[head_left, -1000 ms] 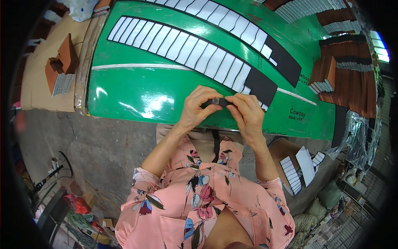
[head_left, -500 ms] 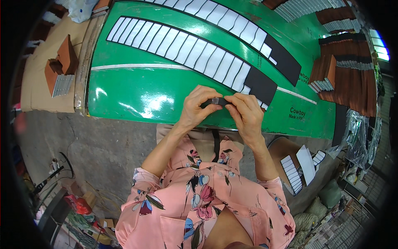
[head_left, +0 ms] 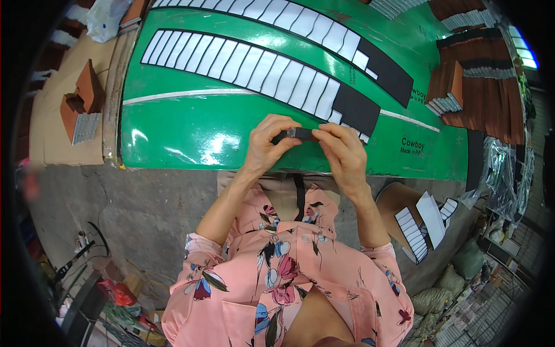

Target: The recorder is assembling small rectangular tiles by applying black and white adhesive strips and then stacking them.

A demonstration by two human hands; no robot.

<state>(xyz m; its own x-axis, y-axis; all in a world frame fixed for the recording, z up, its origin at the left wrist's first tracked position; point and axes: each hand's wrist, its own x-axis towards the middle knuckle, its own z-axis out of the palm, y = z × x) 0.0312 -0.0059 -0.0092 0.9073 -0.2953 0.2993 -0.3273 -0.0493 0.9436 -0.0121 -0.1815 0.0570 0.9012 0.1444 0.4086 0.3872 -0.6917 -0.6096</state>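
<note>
Over the near edge of the green table, both my hands hold a short, narrow dark strip (head_left: 304, 134) with a small greyish clear patch. My left hand (head_left: 263, 147) pinches its left part between thumb and bent fingers. My right hand (head_left: 345, 151) grips the right end with thumb and fingertips. The fingers cover both ends of the strip. Just beyond my hands lies a long curved black sheet (head_left: 359, 109) bearing a row of white panels. Farther back, a similar black sheet (head_left: 390, 75) with white panels lies roughly parallel to it.
The green table (head_left: 191, 124) has a cardboard-covered surface (head_left: 52, 124) at its left, holding brown folded pieces (head_left: 87, 92). Stacked brown pieces (head_left: 483, 101) stand at the right end, near hanging clear plastic (head_left: 500, 173). Below right, a round brown surface (head_left: 390, 211) carries more white-panelled pieces.
The strip looks straighter and more level between my hands, which keep their pinch on it. The whole view has shifted slightly.
</note>
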